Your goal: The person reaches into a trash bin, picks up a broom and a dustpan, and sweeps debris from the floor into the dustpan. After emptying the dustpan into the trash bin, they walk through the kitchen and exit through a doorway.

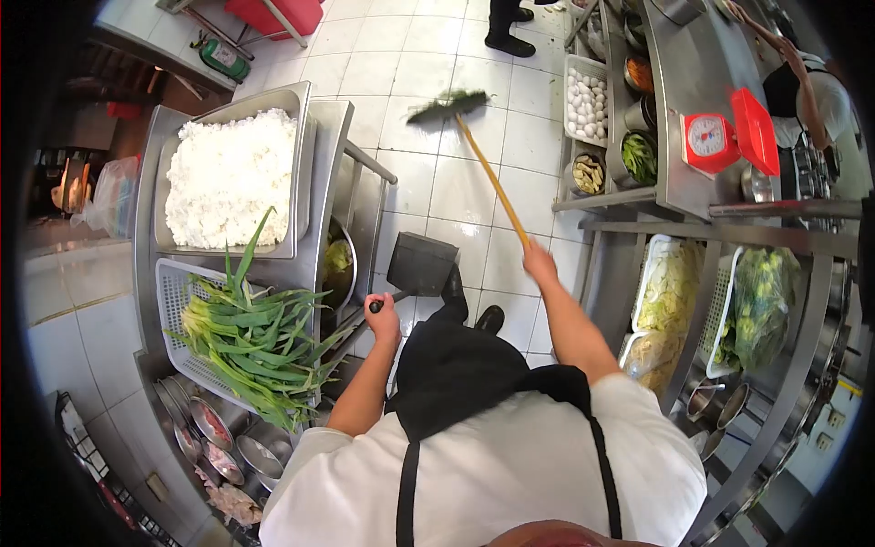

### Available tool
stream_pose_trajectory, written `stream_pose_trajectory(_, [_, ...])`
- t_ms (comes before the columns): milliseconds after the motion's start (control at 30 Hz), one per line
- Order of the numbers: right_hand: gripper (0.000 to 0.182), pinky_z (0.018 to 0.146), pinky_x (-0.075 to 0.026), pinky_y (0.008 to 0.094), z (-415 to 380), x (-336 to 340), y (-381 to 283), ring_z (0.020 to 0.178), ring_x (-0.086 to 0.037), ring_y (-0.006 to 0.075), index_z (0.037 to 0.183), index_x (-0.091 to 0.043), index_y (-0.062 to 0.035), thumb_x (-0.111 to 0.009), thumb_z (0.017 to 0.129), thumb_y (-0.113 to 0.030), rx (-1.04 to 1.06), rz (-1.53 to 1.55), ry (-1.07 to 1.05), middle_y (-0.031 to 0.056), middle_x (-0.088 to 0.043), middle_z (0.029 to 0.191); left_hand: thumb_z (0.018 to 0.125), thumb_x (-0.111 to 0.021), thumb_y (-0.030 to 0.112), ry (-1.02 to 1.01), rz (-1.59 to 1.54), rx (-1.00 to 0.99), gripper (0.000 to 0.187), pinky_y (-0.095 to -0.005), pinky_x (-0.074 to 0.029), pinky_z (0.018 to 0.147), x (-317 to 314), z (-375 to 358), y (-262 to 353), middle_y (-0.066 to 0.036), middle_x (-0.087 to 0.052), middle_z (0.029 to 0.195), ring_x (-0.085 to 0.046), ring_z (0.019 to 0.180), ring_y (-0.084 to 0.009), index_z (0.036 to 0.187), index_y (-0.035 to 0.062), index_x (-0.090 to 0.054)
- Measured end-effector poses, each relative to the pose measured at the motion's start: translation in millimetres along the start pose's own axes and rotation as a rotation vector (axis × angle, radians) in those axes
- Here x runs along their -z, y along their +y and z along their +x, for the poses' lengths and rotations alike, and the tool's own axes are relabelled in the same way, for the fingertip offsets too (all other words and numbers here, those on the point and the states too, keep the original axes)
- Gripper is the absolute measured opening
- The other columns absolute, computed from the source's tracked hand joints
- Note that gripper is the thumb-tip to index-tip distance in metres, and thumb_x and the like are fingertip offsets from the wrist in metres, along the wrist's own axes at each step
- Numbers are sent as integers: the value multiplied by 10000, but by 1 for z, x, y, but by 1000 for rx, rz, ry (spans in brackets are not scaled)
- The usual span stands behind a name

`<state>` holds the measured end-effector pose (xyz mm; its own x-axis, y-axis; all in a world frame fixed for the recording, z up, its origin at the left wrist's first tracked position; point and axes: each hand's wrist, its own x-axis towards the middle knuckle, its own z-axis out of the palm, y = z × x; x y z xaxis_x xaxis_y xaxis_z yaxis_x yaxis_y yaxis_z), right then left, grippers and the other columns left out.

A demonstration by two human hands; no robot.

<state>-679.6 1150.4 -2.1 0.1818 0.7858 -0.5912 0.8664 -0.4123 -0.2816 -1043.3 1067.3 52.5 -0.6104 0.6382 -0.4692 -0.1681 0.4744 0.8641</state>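
White floor tiles are flanked by steel benches. Over them, a broom is held in the right hand, a dustpan in the left hand, fingers closed around both handles.

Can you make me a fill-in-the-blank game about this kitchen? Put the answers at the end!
1. The right hand holds a long ____ for sweeping.
2. The left hand holds a ____ for scooping up what gets swept.
3. The color of the apron is ____.
4. The white tray on the shelf is full of round, white ____.

Missing words: broom; dustpan; black; eggs.
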Motion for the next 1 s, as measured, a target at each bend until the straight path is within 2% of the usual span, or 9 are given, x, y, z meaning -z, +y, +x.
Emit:
stream_pose_trajectory(167, [314,833,-462,507,81,105,-103,985,-575,399,1149,-495,-109,-327,949,-283,50,102,88,190,-607,1066,833,-634,55,-41,78,-48,201,-253,-351,610,-9,8,19,24,-415,723,-397,676,-89,762,82,-448])
stream_pose_trajectory(267, [326,777,-481,509,52,83,-60,921,-591,404,1222,-462,-127,-343,944,-247,199,-32,191,195,-608,1033,825,-640,51,-51,72,-44,196,-250,-352,619,-18,6,42,22,-420,728,-399,681,-90,765,81,-456])
stream_pose_trajectory(367, [405,797,-461,503,-29,62,-10,962,-567,440,1244,-510,-153,-337,956,-378,-23,111,141,255,-596,1031,822,-641,48,-43,63,-37,200,-253,-351,617,-30,22,42,17,-420,722,-400,684,-94,743,80,-459])
stream_pose_trajectory(400, [407,775,-461,515,-58,61,5,915,-578,445,1309,-421,-139,-359,948,-316,-60,126,56,247,-605,1003,821,-641,47,-41,71,-38,202,-253,-351,617,-33,28,41,16,-421,721,-401,686,-95,738,79,-459])
stream_pose_trajectory(533, [386,728,-460,526,-99,42,56,855,-590,455,1318,-395,-156,-374,958,-293,-66,122,-66,270,-609,906,821,-647,52,-44,-45,-20,206,-254,-352,610,-65,57,49,19,-423,709,-398,673,-91,734,81,-463])
stream_pose_trajectory(633, [392,728,-457,540,-56,48,66,843,-584,469,1328,-363,-147,-381,954,-263,-192,237,-184,272,-609,882,827,-642,54,-58,-46,32,193,-251,-351,596,-97,77,63,20,-424,694,-400,651,-87,750,84,-467])
stream_pose_trajectory(767, [440,738,-470,542,65,118,-30,832,-600,453,1369,-315,-165,-386,944,-255,-38,20,-121,259,-619,908,827,-636,43,-109,-79,87,181,-249,-355,594,-151,105,93,18,-438,705,-423,659,-85,770,80,-468])
stream_pose_trajectory(900, [331,840,-448,524,280,152,-108,964,-567,461,1205,-443,-127,-339,951,-313,5,58,-93,257,-585,1088,822,-627,25,-39,-48,7,174,-258,-359,622,-220,159,104,14,-442,740,-427,698,-89,761,82,-475])
stream_pose_trajectory(1000, [286,813,-456,531,366,242,-190,941,-590,421,1099,-483,-101,-364,935,-304,124,116,12,233,-617,1007,821,-637,44,52,9,-23,175,-264,-361,639,-276,200,139,20,-438,734,-407,703,-97,752,81,-481])
